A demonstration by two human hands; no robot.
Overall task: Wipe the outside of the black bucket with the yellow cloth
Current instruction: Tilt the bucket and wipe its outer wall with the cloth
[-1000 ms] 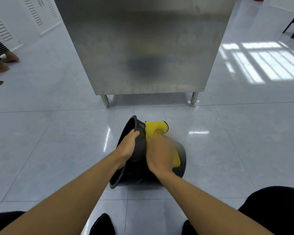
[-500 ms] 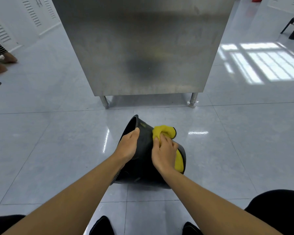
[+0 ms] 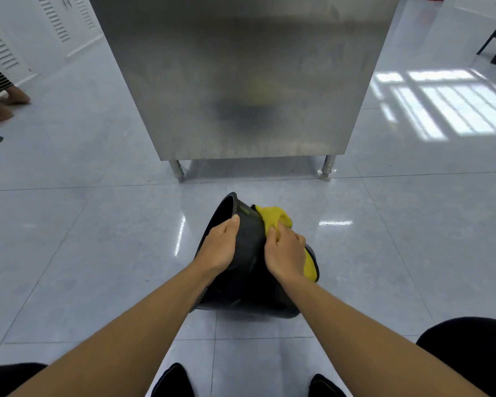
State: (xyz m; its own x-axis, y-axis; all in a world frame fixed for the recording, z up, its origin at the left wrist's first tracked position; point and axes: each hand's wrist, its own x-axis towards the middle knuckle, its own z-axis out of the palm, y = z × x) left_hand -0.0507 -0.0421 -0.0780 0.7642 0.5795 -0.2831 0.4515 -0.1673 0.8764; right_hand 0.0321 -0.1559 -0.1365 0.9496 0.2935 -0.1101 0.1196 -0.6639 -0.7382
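Wiping is mid-stroke: black bucket (image 3: 249,270) lies tipped on its side on the tiled floor (image 3: 98,239), mouth facing left, just in front of the steel cabinet (image 3: 241,81). Left hand (image 3: 219,246) has its grip closed over the bucket rim, thumb on the outer wall, fingers hidden inside. Right hand (image 3: 285,255) has its grip bunched on the yellow cloth (image 3: 272,217), pressing it onto the upper outer wall; cloth spills past the fingers toward the rim and down the far side.

To do this step well, judging from the pose: keep the left hand firm so the bucket can't roll, flatten the cloth under the palm rather than a wad so more fabric contacts the wall, and stroke from rim to base. Then roll the bucket a bit with the left hand to bring up unwiped wall. The side resting on the floor and the base look likely to be missed.
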